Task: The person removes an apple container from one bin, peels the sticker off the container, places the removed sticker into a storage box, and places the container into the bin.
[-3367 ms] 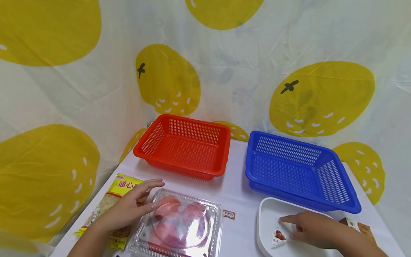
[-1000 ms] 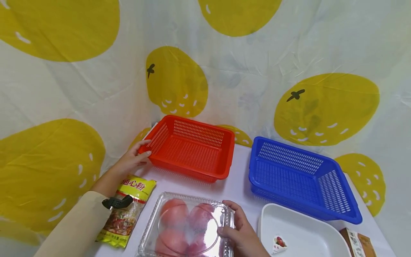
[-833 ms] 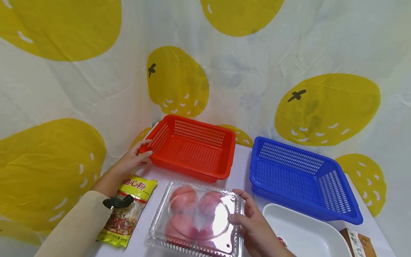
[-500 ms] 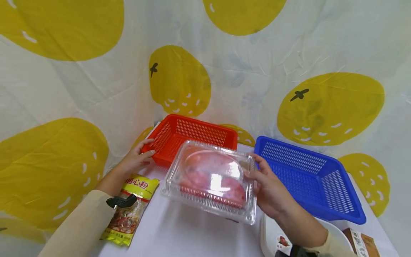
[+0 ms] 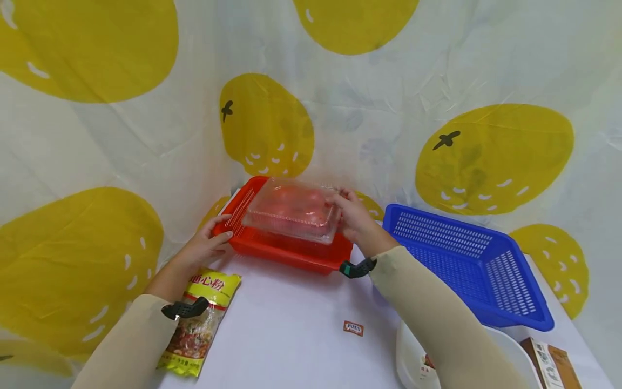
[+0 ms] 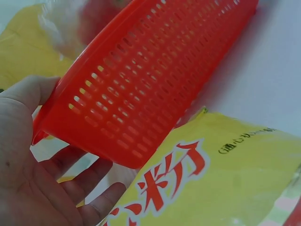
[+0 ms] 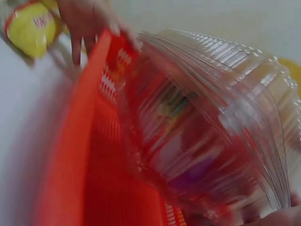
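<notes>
My left hand [image 5: 206, 244] holds the left corner of a red plastic basket [image 5: 279, 254]. In the left wrist view its thumb lies on the basket's rim [image 6: 77, 70] and its fingers [image 6: 89, 181] are under the corner. My right hand [image 5: 358, 222] grips the right edge of a clear plastic clamshell box [image 5: 291, 212] with several round red fruits inside. Tilted, the box is over the red basket, covering much of its inside. In the blurred right wrist view the box [image 7: 202, 122] is at the basket's opening; whether it touches the bottom I cannot tell.
A yellow bag of pasta [image 5: 204, 319] lies under my left forearm. To the right stands a blue basket [image 5: 466, 270]. A white tub [image 5: 408, 356] with a fruit label is partly behind my right sleeve. A brown box [image 5: 551, 364] and a small orange packet [image 5: 353, 328] lie on the table.
My right hand came from the white tub, took hold of the clamshell box, lifted it off the table and carried it forward over the red basket. My left hand moved to the basket's corner.
</notes>
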Demonstrator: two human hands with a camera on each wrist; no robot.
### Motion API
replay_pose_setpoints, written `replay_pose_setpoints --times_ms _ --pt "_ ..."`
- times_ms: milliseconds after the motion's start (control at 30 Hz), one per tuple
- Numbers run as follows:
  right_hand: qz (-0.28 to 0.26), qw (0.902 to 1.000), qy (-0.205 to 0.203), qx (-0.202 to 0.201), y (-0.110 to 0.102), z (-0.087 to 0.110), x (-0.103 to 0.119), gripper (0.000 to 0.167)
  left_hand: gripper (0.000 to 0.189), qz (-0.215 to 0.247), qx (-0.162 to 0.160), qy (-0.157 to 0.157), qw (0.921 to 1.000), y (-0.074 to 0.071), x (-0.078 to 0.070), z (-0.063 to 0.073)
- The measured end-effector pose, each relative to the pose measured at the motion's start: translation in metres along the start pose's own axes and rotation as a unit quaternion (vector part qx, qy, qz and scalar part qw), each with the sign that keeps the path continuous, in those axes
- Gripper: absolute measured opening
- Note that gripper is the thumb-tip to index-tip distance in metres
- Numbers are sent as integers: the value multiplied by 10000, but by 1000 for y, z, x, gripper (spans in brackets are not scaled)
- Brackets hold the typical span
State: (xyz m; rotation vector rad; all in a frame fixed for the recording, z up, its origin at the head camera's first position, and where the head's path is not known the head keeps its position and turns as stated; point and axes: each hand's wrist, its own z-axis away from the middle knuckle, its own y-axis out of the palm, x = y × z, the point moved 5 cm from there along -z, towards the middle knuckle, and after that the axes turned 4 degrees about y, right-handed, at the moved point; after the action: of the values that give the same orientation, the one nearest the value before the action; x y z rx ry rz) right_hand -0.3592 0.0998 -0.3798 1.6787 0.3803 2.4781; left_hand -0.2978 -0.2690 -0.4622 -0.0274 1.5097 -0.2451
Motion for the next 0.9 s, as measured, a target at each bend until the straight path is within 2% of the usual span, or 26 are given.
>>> replay_pose_setpoints --times_ms 167,333,500,600,733,900 --pt "244 9995 -131 -155 13 -42 -17 43 72 -20 59 -66 10000 -4 2 2" --pt "542 9984 -97 -161 16 -65 -24 59 72 -71 78 -111 9999 -5 1 -2" --pt "1060 9941 -192 116 13 -78 -28 69 72 -169 70 -84 9998 -2 0 -5" --pt "1709 9837 -497 267 13 -82 -28 72 72 -210 117 -51 9997 0 -2 -6" --pt "2399 9671 -832 137 12 -86 -27 73 71 -168 181 -58 9997 0 -2 -5" --pt "2455 9643 -979 -180 17 -92 -30 60 71 -189 201 -30 9996 -3 0 -3"
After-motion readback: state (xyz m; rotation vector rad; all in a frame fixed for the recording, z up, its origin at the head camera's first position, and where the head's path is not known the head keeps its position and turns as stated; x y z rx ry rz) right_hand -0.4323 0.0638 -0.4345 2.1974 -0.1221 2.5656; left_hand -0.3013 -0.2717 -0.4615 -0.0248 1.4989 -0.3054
